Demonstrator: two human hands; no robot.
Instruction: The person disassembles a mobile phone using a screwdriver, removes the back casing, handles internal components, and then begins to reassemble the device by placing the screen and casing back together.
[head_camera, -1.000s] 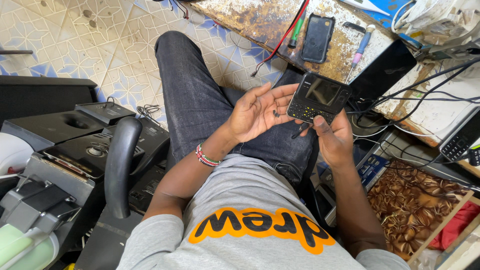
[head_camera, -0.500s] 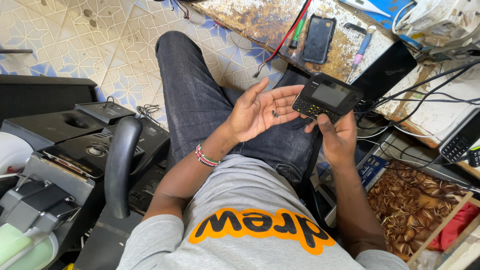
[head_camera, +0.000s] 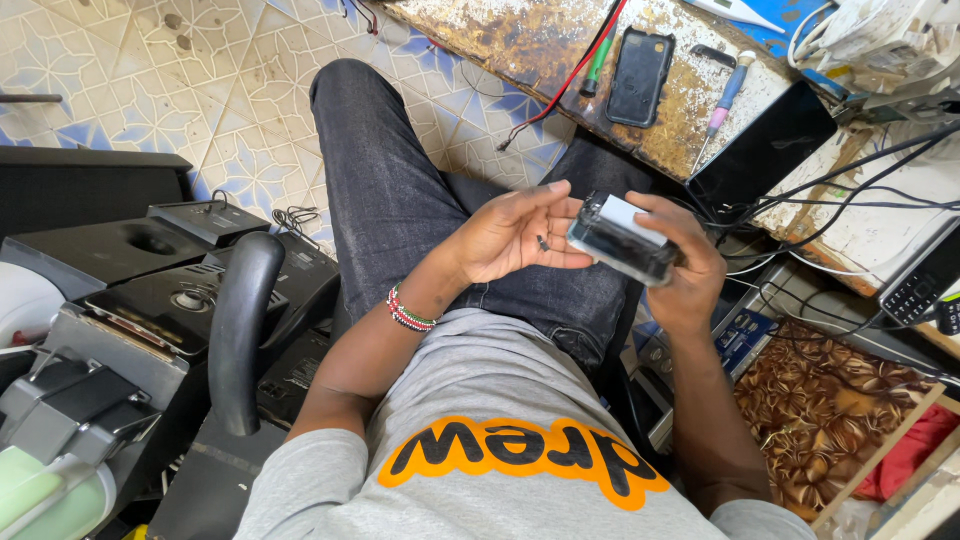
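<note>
fingers (head_camera: 655, 205) of right hand (head_camera: 690, 270) closed around small phone (head_camera: 620, 240), held over lap. left hand (head_camera: 510, 235) open, palm up, cradling tiny dark screw (head_camera: 541, 241). likely light, rigid, slippery casing; best gripped by long edges.

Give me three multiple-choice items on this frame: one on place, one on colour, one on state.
1. Where does the dark phone lie?
A. on the worn bench
B. on the tiled floor
C. in the left hand

2. What colour are the trousers?
A. red
B. dark grey
C. white

3. How is the small device held?
A. resting on the lap
B. lying on the bench
C. gripped by the right hand

Key: 1 A, the phone lies flat on the rusty bench top. 2 B, dark grey fabric covers the leg. 3 C, the right hand wraps it, the left hand open beside it.
</note>
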